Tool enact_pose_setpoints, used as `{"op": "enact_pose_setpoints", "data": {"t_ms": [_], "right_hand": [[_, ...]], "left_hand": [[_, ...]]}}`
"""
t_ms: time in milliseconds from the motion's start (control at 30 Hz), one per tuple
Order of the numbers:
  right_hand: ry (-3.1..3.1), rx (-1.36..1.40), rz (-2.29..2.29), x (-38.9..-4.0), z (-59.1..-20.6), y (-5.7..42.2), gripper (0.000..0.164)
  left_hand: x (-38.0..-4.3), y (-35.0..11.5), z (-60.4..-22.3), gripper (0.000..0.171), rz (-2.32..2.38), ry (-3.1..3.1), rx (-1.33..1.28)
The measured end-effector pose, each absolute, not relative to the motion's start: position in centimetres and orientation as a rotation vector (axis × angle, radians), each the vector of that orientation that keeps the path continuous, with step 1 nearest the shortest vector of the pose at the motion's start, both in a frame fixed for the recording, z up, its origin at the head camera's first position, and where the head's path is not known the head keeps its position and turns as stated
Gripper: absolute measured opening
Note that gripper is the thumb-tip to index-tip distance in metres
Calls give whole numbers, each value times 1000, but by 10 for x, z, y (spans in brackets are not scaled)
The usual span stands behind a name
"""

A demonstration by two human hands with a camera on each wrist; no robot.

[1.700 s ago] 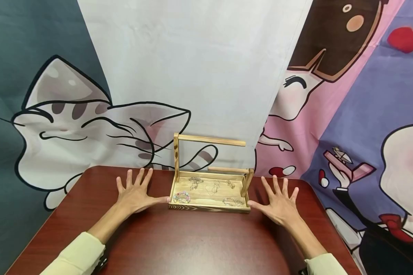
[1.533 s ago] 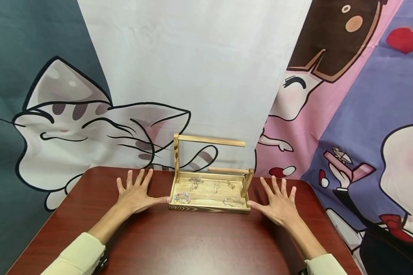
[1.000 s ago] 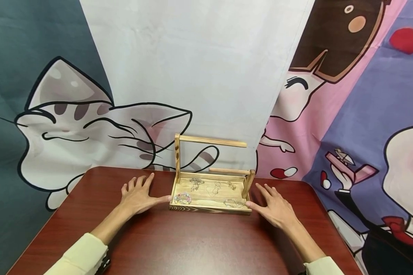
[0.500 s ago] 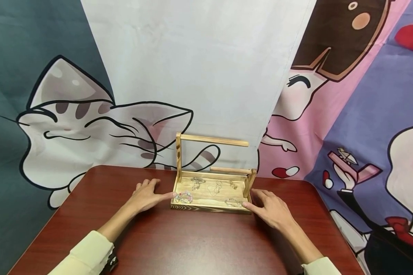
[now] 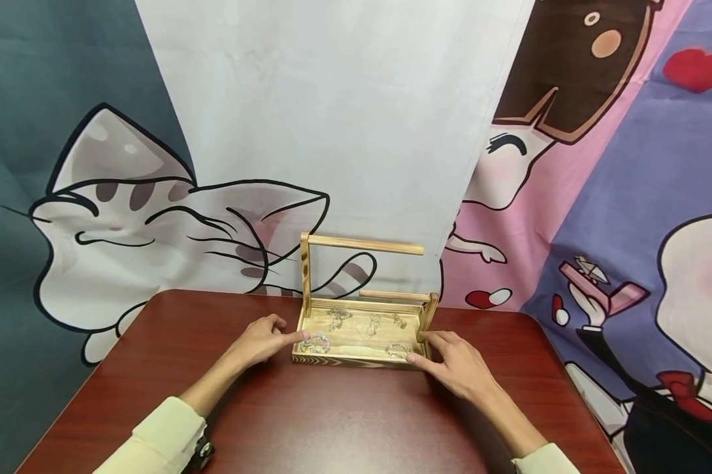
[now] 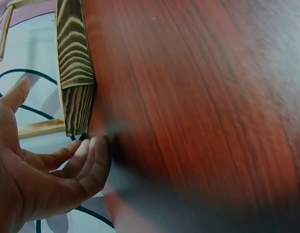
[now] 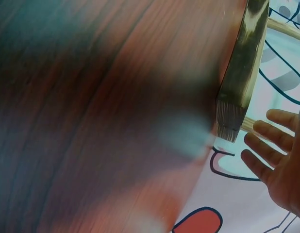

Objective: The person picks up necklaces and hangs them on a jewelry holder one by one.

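A light wooden jewelry tray (image 5: 362, 361) with a dark-grained front wall stands on the table. In it lie a pastel beaded bracelet (image 5: 316, 343), a chain bracelet (image 5: 398, 351) and several thin chains (image 5: 339, 318). My left hand (image 5: 262, 341) is at the tray's left end, its straight thumb over the rim. In the left wrist view its fingers bend loosely near the tray's end corner, and contact is unclear. My right hand (image 5: 459, 365) is at the right end, thumb over the front right corner. The right wrist view shows its fingers extended beside that end.
An upper wooden bar (image 5: 364, 245) on a tall left post and a lower bar (image 5: 394, 295) on a short right post rise from the tray. The red-brown table (image 5: 356, 421) has its back edge close behind, against a cartoon-printed cloth (image 5: 356, 131).
Both hands, at first spread wide beside the tray, have moved inward to its ends. Their fingers have drawn together, and the thumbs now reach over the rim. The tray stays in place.
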State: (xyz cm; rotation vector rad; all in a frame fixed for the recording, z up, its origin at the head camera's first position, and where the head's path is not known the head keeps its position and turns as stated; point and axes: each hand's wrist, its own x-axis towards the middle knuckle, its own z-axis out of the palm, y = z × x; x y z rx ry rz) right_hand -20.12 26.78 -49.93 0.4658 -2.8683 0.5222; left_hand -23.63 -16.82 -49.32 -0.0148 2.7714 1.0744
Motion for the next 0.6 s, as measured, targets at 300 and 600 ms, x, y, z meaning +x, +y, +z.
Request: {"op": "enact_pose_setpoints", "data": {"t_ms": [300, 600], "right_hand": [[-2856, 553, 540, -200, -502, 254, 68], [-2887, 653, 542, -204, -507, 242, 72]], "left_hand": [[-236, -163, -495, 76, 1419, 2525, -115], [-242, -158, -496, 68, 1591, 2329, -198]]}}
